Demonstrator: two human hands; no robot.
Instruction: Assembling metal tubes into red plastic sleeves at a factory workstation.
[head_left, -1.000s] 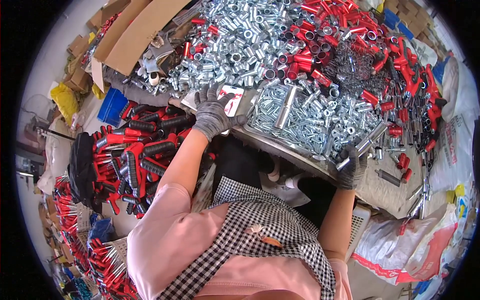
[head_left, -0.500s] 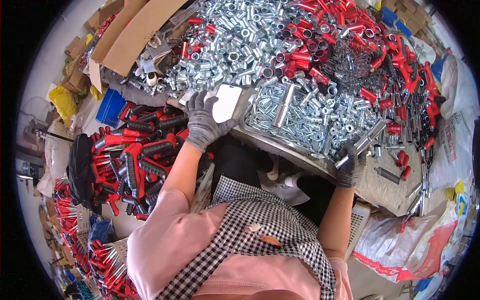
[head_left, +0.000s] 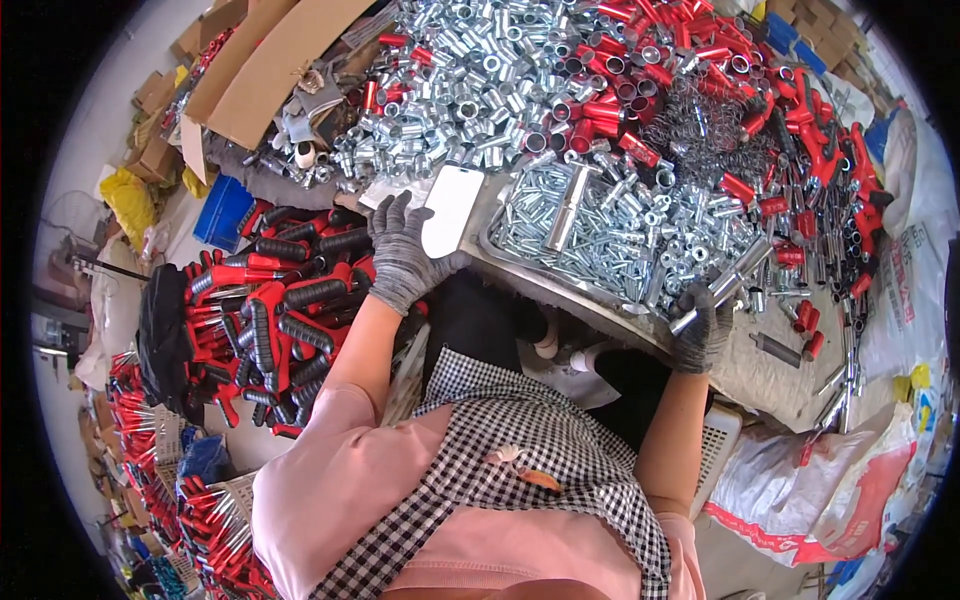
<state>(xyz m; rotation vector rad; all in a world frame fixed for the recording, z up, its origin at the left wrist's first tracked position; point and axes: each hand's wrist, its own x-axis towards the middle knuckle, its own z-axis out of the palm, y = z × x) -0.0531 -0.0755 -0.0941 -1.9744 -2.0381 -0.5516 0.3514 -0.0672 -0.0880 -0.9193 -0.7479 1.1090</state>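
Workshop, asm. type: bench (head_left: 765,390) heaped w/ loose metal sleeves (head_left: 480,85), screws (head_left: 522,212) & red tubes (head_left: 606,112) far R; red/blk tool handles (head_left: 264,335) piled L; cardbd boxes (head_left: 155,160) far L; sacks (head_left: 765,482) near R; gloved R hand (head_left: 702,338) on metal tube (head_left: 740,274).

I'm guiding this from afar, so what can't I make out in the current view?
- Head view: part of the metal tube, covered by the right hand.
- Head view: whether the left hand presses on the phone; one angle cannot settle it.
- Head view: any detail on the phone's blank white screen.
- Head view: the tray's floor, buried under bolts.
- Head view: the cardboard's far end, cut off by the top edge.
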